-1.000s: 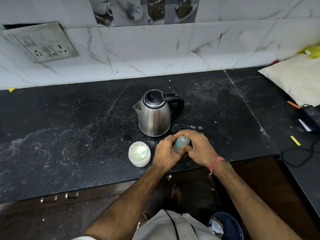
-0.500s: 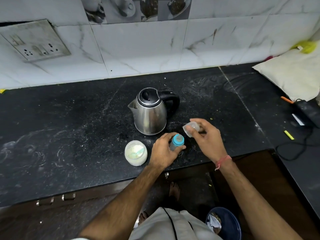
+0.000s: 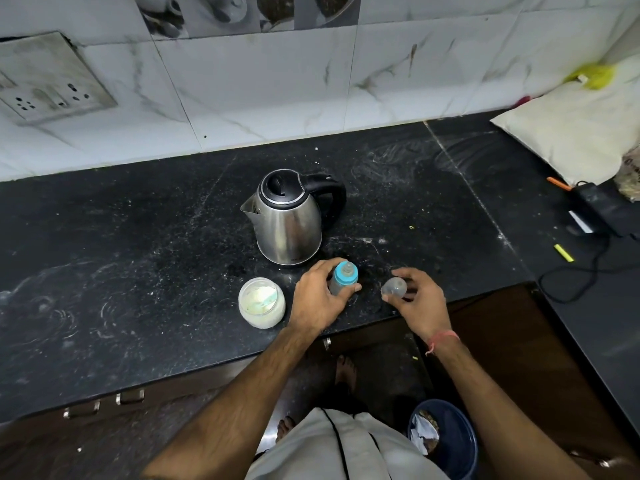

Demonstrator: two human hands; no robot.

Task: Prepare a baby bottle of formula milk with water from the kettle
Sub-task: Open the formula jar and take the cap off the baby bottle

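Since 1 second earlier, the clear cap (image 3: 393, 288) had come off and moved right, pinched in the right hand (image 3: 417, 303). Curled round the upright bottle (image 3: 341, 279) (teat ring still on), the left hand (image 3: 317, 299) steadied it below the kettle (image 3: 289, 220); formula jar (image 3: 262, 302) sat untouched, so powder and water remained.

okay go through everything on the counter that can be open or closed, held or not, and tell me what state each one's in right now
Kettle: lid closed, upright, untouched.
Bottle: upright, blue teat ring on, cap off, held by left hand.
Cap: off the bottle, held in right hand.
Jar: open, no lid, pale powder inside.
Socket: nothing plugged in.
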